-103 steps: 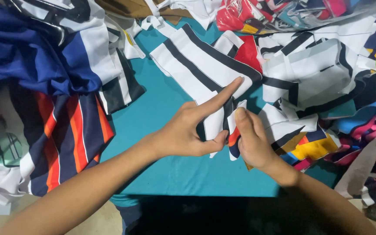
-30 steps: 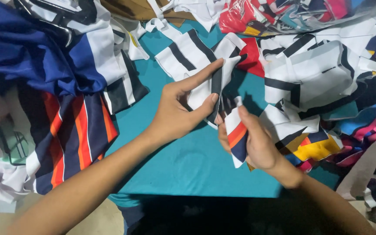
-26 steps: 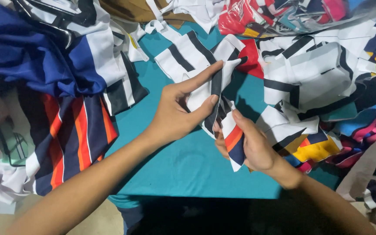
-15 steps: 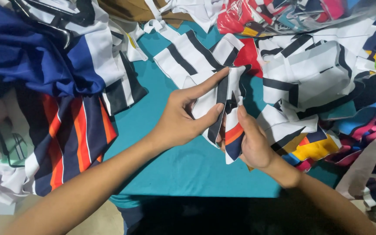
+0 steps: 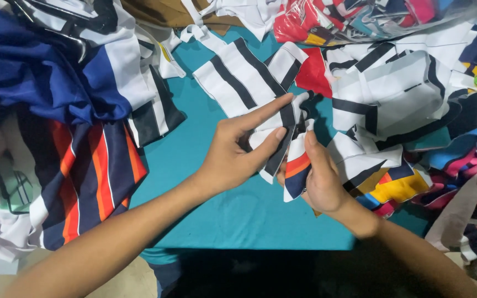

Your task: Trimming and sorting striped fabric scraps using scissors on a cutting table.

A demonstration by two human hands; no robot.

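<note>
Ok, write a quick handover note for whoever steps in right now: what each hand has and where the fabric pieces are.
Left hand: pinches the black-and-white striped strip between thumb and forefinger, raised over the teal cloth.
Right hand: grips the small orange, navy and white piece, pressed against that strip.
Around: navy and orange striped garment to the left, white pieces with black stripes to the right.
Done: the two pieces meet edge to edge.
Left: neither piece is laid down yet.

Garment workshop: teal cutting table (image 5: 216, 221), printed fabric offcuts heaped at nine (image 5: 78, 165) and three o'clock (image 5: 415, 99).
</note>
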